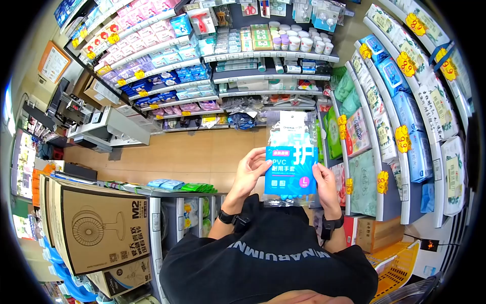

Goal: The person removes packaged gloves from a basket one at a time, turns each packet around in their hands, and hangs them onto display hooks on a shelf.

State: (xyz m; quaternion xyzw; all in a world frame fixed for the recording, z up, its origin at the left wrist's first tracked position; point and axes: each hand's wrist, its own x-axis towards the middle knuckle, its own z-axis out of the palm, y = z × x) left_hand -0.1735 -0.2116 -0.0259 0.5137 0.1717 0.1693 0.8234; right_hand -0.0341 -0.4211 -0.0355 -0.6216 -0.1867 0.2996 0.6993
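Note:
A packet of PVC gloves [291,175], blue and white with a clear plastic border and a pink "L" mark, is held upright in front of my chest. My left hand [253,169] grips its left edge, thumb on the front. On the opposite edge my right hand [326,182] pinches the packet, also with the thumb in front. Most of the fingers of both hands are behind the packet. Its printed front faces me, and a white hang tab with a hole stands at the top.
Shelves of packaged goods [167,45] run along the back. To the right rise shelves of tissue and wipe packs [400,101] with yellow price tags. A large fan box [101,225] stands at the left. A yellow basket [397,268] is at lower right, and tiled floor [202,152] lies between.

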